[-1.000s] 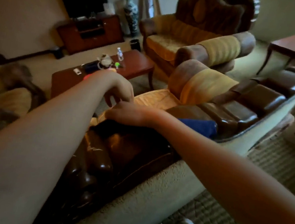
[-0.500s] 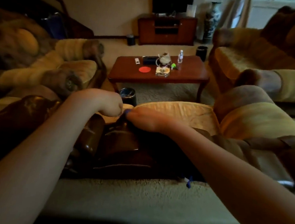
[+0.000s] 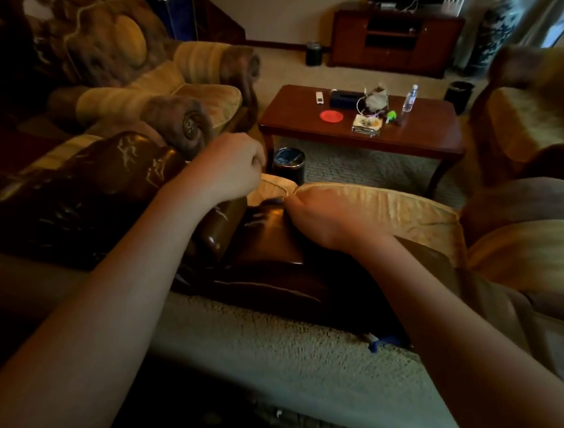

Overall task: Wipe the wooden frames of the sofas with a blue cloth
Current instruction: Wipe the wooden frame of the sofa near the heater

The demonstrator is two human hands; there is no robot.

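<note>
I'm looking over the sofa back, and the blue cloth is peeking out at about five o'clock from frame centre, mostly hidden under my right forearm, draped over the carved wooden frame. It's going to handle soft and light, I reckon, bunching easily, so I'd be gathering a fold where it lies on the wood rather than tugging the dangling corner. The frame itself is looking glossy and probably slick. My left hand, at eleven o'clock, is curling into a loose fist over the frame's top with nothing visible in it. My right hand is lying knuckles-up just beside the yellow seat cushion; I cannot tell what it's gripping, if anything.
</note>
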